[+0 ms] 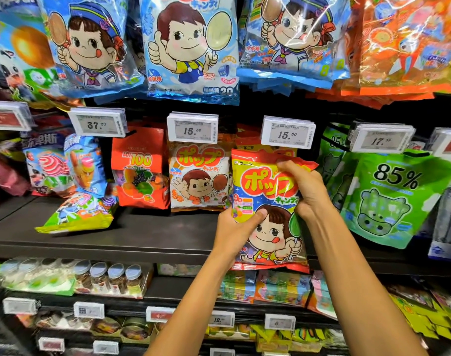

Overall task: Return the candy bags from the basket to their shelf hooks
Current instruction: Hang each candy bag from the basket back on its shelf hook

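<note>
Two hands on one red lollipop bag (268,209): left hand (234,229) fingers clamped on its lower edge, right hand (306,188) fingers clamped up top, under two 15.80 tags (287,134).

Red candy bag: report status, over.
Both hands on the red candy bag: left hand low, right hand high. Below the 15.80 price tag. Hook hidden.

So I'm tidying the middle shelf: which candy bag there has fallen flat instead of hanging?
The yellow-green bag at the left, below the 37.20 price tag. It lies tilted on the shelf board, while its neighbours hang upright.
</note>
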A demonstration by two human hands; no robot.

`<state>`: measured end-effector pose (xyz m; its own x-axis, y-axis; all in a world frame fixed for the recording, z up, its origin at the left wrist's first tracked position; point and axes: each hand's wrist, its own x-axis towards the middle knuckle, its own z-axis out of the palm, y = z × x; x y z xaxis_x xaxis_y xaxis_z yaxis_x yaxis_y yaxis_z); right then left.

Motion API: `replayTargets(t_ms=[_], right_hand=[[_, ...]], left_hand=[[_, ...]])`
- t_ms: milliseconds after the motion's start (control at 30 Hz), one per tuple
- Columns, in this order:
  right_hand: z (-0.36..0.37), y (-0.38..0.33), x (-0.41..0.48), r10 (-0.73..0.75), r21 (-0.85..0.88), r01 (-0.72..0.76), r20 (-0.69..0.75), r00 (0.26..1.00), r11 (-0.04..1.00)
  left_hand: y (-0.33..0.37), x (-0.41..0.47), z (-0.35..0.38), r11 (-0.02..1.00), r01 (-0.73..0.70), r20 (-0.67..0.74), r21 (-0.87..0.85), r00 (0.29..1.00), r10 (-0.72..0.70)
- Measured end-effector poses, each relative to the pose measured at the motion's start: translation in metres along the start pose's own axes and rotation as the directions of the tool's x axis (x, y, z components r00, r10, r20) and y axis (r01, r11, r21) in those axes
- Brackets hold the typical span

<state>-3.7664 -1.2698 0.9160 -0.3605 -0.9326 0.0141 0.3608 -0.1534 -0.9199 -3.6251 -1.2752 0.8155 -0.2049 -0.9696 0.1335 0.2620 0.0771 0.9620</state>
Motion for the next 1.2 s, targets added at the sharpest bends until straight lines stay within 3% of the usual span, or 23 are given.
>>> replayTargets(t_ms=[100,200,300,367,633,833,1200], right_hand=[[-0.004,0.002,-0.001,-0.034,-0.005,0.034,0.025,0.999,0.999],[-0.009,0.005,-0.002,-0.196,-0.048,0.198,0.031,0.98,0.979],[-0.017,0.006,-0.003,-0.408,-0.271,0.408,0.06,0.911,0.872],[-0.019,0.007,-0.002,-0.459,-0.445,0.462,0.124,0.88,0.767],[-0.017,0.001,-0.004,-0.373,-0.599,0.44,0.242,0.896,0.669],[-0.015,-0.009,-0.008,-0.303,-0.55,0.402,0.266,0.915,0.732],[-0.016,-0.011,-0.013,-0.308,-0.511,0.427,0.304,0.902,0.746]], left_hand=[[0.0,-0.002,-0.003,1.0,0.002,-0.017,0.007,1.0,-0.002],[-0.001,-0.005,-0.008,1.0,-0.008,-0.017,0.023,1.0,0.009],[-0.002,-0.009,-0.013,0.999,-0.007,-0.017,0.038,1.0,0.008],[-0.003,-0.011,-0.014,0.999,-0.015,-0.01,0.048,1.0,0.016],[-0.005,-0.016,-0.018,0.997,-0.04,0.001,0.063,0.999,0.04],[-0.004,-0.018,-0.018,0.997,-0.057,0.013,0.06,0.998,0.056],[0.0,-0.019,-0.017,0.995,-0.061,0.005,0.077,0.998,0.061]])
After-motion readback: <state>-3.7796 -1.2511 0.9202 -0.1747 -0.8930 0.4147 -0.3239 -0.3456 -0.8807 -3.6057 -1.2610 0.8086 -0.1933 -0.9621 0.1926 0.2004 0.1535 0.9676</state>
